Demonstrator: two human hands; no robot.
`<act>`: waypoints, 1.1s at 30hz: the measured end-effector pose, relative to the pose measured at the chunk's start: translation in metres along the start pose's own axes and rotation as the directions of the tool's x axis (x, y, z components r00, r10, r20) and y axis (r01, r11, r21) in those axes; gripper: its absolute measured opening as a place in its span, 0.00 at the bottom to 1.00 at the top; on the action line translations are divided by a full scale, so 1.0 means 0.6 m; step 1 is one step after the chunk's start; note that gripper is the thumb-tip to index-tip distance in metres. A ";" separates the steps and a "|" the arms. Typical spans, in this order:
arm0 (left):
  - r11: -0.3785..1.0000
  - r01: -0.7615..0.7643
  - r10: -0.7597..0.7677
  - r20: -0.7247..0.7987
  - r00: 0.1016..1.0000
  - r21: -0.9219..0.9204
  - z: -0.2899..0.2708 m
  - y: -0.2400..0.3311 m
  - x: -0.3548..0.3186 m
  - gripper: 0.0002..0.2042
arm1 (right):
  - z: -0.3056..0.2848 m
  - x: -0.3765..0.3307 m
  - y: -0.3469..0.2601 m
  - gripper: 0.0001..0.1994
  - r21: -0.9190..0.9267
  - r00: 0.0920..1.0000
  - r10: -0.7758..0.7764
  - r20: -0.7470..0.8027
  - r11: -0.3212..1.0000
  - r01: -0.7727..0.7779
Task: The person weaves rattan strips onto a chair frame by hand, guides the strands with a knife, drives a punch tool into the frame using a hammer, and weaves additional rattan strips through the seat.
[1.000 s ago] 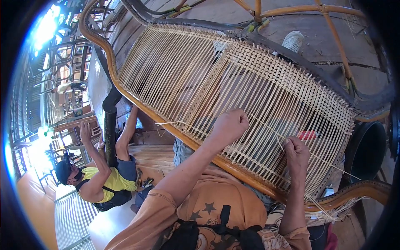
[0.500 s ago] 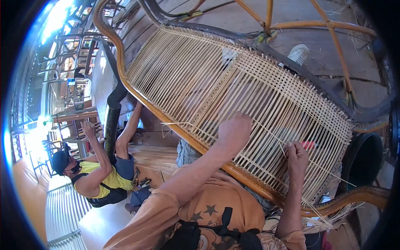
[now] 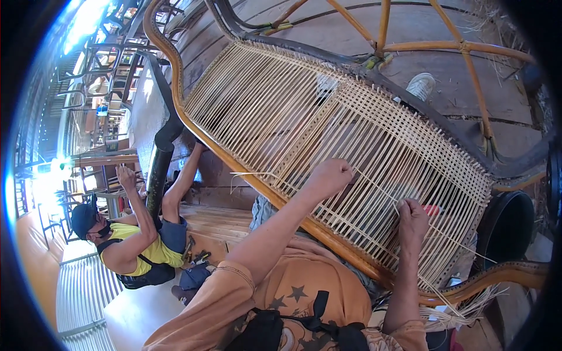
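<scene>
A cane strand [image 3: 377, 184] runs crosswise over the long parallel strands of a cane panel [image 3: 266, 102]. My left hand [image 3: 331, 177] is closed in a pinch on this strand near the panel's middle. To its right, my right hand [image 3: 413, 219] is also closed, its fingers pinching the same strand where it crosses the panel; the exact grip is partly hidden by the fingers. Tight open weave [image 3: 410, 126] lines the panel's far right edge. The panel is set in a wooden frame, whose near rail [image 3: 281, 203] lies in front of me.
A person in a yellow top [image 3: 137, 248] sits at the left beside a dark post [image 3: 158, 169]. A dark round container [image 3: 506, 228] stands at the right, with loose cane strands [image 3: 462, 310] below. Rattan poles [image 3: 424, 45] cross at the far side, near a white shoe [image 3: 421, 86].
My right hand has shifted slightly left with its fingers still pinched. My left hand stays nearly in place. The whole view has tilted a little.
</scene>
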State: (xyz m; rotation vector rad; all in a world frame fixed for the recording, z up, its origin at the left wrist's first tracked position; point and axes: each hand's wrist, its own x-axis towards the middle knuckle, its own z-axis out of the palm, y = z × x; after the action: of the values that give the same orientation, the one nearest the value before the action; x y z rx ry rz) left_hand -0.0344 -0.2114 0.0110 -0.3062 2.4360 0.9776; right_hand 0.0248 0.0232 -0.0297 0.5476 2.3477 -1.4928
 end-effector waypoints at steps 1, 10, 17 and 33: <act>1.000 0.009 -0.009 -0.002 1.000 0.023 -0.008 -0.001 -0.002 0.13 | 0.006 0.001 -0.007 0.10 -0.052 1.000 -0.003 0.001 0.999 0.003; 0.957 -0.048 0.082 -0.106 0.991 0.287 0.079 -0.008 0.017 0.13 | -0.022 0.035 0.119 0.17 -0.231 0.962 -0.269 0.043 0.934 0.272; 0.970 -0.030 0.115 -0.352 0.929 0.240 0.064 0.002 -0.008 0.10 | -0.015 0.027 0.057 0.24 -0.292 0.982 -0.116 0.152 0.944 0.157; 0.915 -0.067 0.193 -0.286 0.939 0.399 0.060 0.023 0.008 0.06 | -0.019 0.024 0.060 0.19 -0.178 0.975 -0.198 0.103 0.960 0.214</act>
State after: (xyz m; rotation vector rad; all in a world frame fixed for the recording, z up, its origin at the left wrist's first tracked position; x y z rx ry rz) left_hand -0.0309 -0.1765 -0.0055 -0.1726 2.9100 0.5050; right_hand 0.0285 0.0499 -0.0602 0.1933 2.5066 -1.3262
